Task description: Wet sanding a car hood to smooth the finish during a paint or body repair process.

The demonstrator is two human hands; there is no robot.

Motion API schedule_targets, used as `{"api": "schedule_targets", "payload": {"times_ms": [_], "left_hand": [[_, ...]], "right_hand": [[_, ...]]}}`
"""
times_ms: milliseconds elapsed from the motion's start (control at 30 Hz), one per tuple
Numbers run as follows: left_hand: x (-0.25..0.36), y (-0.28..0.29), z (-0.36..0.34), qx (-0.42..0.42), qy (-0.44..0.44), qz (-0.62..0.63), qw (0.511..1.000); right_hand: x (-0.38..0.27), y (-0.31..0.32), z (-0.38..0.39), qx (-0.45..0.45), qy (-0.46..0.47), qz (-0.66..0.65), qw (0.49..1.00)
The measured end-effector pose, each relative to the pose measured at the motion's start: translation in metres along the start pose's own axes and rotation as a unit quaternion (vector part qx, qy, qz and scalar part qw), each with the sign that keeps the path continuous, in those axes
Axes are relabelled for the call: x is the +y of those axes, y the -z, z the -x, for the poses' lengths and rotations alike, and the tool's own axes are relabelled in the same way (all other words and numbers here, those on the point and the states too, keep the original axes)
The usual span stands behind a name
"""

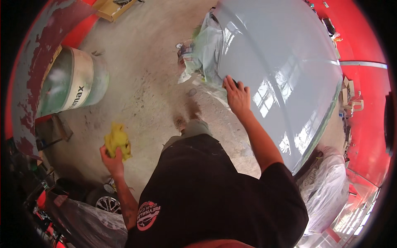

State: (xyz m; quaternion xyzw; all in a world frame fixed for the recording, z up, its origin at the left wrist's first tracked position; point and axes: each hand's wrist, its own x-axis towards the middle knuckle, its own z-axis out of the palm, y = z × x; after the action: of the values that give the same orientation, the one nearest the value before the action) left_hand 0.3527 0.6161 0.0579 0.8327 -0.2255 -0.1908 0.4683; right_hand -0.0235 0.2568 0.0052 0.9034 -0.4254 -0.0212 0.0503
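Observation:
My left hand point(112, 161), out to the left at waist height, grips a crumpled yellow cloth point(118, 140). My right hand point(237, 95) is on a small dark block point(235, 82), mostly hidden under my fingers, at the left edge of a large glossy grey painted panel point(281, 49). Light from windows reflects off the panel. Translucent plastic and paper masking point(211, 49) hangs along that same edge, just beyond my fingers.
A green drum point(53, 99) stands at left beside a panel with patchy maroon paint point(25, 82). An open cardboard box point(108, 9) lies at top. A wheel point(108, 202) and plastic-covered items point(322, 190) are low at either side. A red wall point(368, 37) runs along the right.

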Motion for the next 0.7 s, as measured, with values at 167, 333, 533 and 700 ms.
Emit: {"api": "schedule_targets", "payload": {"times_ms": [167,333,533,700], "left_hand": [[-0.034,0.064,0.008,0.084,0.059,-0.054,0.993],[-0.035,0.07,-0.032,0.114,0.098,-0.015,0.988],[-0.015,0.046,-0.13,0.057,0.076,0.001,0.995],[0.004,0.041,-0.202,0.012,0.06,0.008,0.998]], "right_hand": [[-0.001,0.006,-0.056,-0.005,0.015,0.038,0.999],[-0.007,0.008,-0.062,-0.037,0.029,0.093,0.995],[0.008,0.011,-0.093,0.015,-0.022,0.026,0.999],[0.011,0.023,-0.098,0.071,-0.167,-0.085,0.98]]}}
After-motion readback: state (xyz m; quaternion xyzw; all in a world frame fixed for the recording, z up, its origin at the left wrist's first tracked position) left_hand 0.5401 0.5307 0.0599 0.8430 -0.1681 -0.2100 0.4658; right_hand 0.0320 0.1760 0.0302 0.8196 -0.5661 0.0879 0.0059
